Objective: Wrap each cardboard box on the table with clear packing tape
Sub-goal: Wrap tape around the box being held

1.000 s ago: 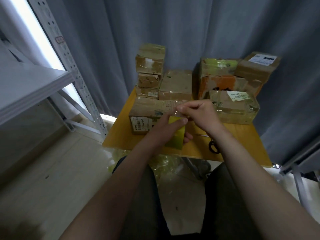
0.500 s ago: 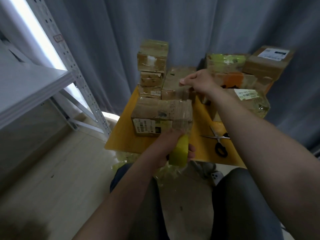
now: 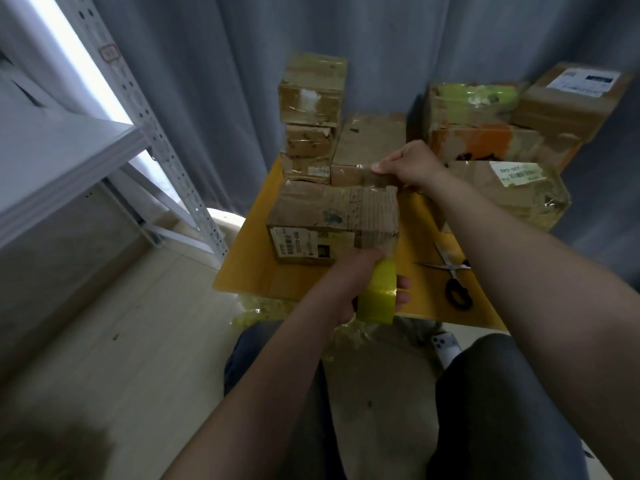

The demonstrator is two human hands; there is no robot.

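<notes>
A worn cardboard box [image 3: 322, 216] with a barcode label lies at the front left of the yellow table [image 3: 242, 268]. My left hand [image 3: 360, 285] grips a yellowish roll of clear tape [image 3: 377, 296] just below the box's near right corner. A strip of tape runs from the roll up over the box's right end. My right hand [image 3: 408, 166] pinches the tape's free end at the box's far top edge.
Several other boxes stand behind: a stack of three [image 3: 311, 116] at the back left, a plain box [image 3: 370, 143], and taped boxes [image 3: 512, 192] on the right. Black-handled scissors [image 3: 453, 282] lie at the front right. A metal shelf [image 3: 69, 161] stands left, grey curtain behind.
My right hand pulled the tape end away from the roll and across the box top to its far edge. My left hand dropped the roll below the box's near face.
</notes>
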